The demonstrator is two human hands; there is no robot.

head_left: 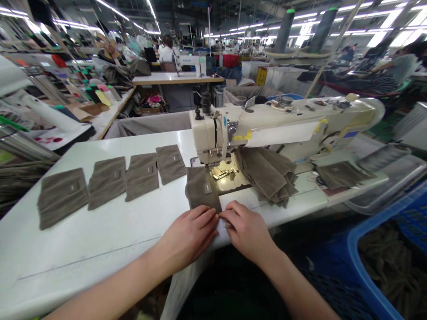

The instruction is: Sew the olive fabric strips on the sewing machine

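Note:
A brown fabric piece (197, 189) with a small label lies at the sewing machine's needle, its far edge near the presser foot. My left hand (196, 226) is closed on its near edge, fingers bent over the cloth. At the near right corner, my right hand (245, 226) pinches the same piece between thumb and fingers. The sewing machine (267, 124) stands just beyond, its lamp lighting the metal needle plate (230, 171). Under the machine's arm rests a stack of brown fabric pieces (263, 173).
Several labelled fabric pieces (142, 175) lie in a row on the white table (116, 240) to the left. More cloth (342, 173) sits at the table's right end. A blue basket (360, 238) holding brown cloth stands at lower right. Another sewing machine (190, 64) is farther back.

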